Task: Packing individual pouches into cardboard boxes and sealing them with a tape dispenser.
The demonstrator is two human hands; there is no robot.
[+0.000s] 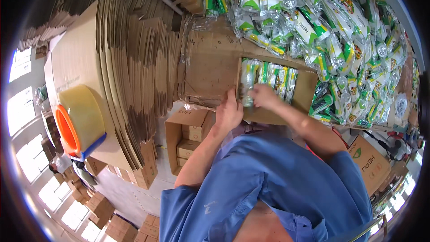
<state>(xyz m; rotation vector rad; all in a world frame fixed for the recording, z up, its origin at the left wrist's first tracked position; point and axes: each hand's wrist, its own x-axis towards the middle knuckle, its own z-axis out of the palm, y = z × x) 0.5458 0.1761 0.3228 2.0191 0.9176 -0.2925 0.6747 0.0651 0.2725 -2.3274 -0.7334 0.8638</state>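
An open cardboard box (pixel 306 90) stands in front of me with a row of slim plastic-wrapped packages (pixel 278 79) in white, green and yellow. My left hand (pixel 229 111) is at the box's near left corner, its fingers closed against the side wall. Inside the box, my right hand (pixel 265 97) is over the left packages, its fingers curled and smeared by motion. Whether it grips a package cannot be made out.
A large heap of similar wrapped packages (pixel 331 31) covers the right and far side. Flattened cardboard sheets (pixel 134 62) stand stacked at the left, beside a yellow tape roll (pixel 85 112) with an orange core. An open carton (pixel 172 145) holding smaller boxes is below my left arm.
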